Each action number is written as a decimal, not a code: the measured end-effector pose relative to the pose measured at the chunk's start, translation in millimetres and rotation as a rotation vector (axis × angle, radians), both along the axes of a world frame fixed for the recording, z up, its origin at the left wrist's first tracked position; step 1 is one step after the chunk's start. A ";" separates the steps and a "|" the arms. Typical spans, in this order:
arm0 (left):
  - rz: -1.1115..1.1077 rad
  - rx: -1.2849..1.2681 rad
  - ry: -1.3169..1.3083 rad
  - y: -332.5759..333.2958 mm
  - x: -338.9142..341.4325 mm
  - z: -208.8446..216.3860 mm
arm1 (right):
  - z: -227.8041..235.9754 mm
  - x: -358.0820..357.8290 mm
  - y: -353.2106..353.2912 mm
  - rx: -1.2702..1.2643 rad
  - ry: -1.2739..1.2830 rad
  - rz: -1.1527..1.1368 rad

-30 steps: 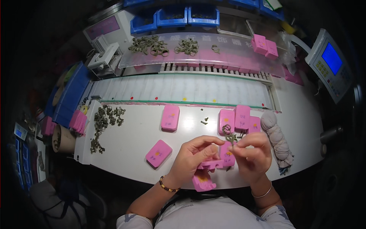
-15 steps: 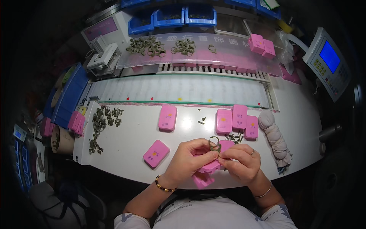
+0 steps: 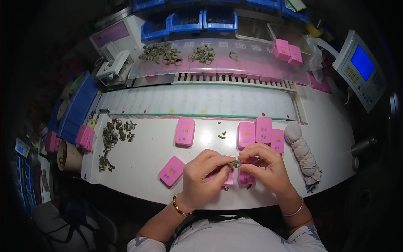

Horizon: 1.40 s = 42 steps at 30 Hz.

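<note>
A small green ring-shaped piece (image 3: pixel 235 164), looking like wax, is pinched between the fingertips of my left hand (image 3: pixel 204 175) and my right hand (image 3: pixel 267 169). Both hands hover over the front of the white table, thumbs and forefingers almost meeting. Below them lie parts of a pink block mould (image 3: pixel 246 177), partly hidden by my fingers. Some small dark green bits (image 3: pixel 226 189) rest by the table's front edge. Close to my left hand is a tilted pink block (image 3: pixel 171 171), with another pink block (image 3: pixel 184 132) standing farther back.
Three pink blocks (image 3: pixel 246 135) cluster beyond my right hand, beside a twisted cloth bundle (image 3: pixel 303 153). Green pieces form a pile (image 3: pixel 112 140) at the left. A white conveyor belt (image 3: pixel 193 100) crosses behind, below a clear shelf (image 3: pixel 252 63) with green rings. A control panel (image 3: pixel 362 63) stands right.
The green ring piece has come away from the pink mould, which my left hand was holding and which now lies under my hands. The belt's coloured dots have shifted left.
</note>
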<state>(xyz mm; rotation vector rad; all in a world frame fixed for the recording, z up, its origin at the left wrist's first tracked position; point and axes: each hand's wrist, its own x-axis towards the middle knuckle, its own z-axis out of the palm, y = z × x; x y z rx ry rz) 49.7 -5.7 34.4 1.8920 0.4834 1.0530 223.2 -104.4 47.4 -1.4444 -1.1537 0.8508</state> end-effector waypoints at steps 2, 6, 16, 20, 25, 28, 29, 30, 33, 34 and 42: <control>-0.001 0.001 0.017 0.9 -1.2 0.6 | 1.4 -1.5 1.7 0.037 -0.012 -0.010; 0.032 0.030 0.019 0.7 0.0 0.1 | 2.3 -7.3 5.2 0.142 0.016 -0.012; 0.003 -0.205 -0.012 0.1 9.2 -8.4 | 10.8 8.7 23.4 0.120 0.020 -0.107; -0.066 -0.563 -0.044 6.2 14.1 -22.2 | 31.8 67.5 65.4 0.144 -0.258 -0.284; -0.174 -0.764 -0.089 10.0 15.8 -26.5 | 28.9 152.4 144.8 0.227 -0.512 -0.420; -0.191 -0.790 -0.069 9.6 14.6 -25.4 | 28.5 169.4 183.6 0.113 -0.451 -0.521; -0.191 -0.768 -0.071 9.3 15.4 -25.2 | 26.9 174.2 192.0 0.090 -0.471 -0.557; -0.185 -0.748 -0.070 9.1 13.8 -25.0 | 26.6 172.3 197.8 0.065 -0.487 -0.588; -0.191 -0.780 -0.093 9.0 12.0 -23.7 | 23.4 171.5 203.9 0.013 -0.475 -0.619; -0.195 -0.795 -0.117 9.0 12.7 -24.5 | 20.1 173.4 203.1 0.010 -0.476 -0.620; -0.110 -0.999 -0.281 16.4 5.8 -29.4 | 44.0 149.0 75.6 0.200 -0.588 -0.539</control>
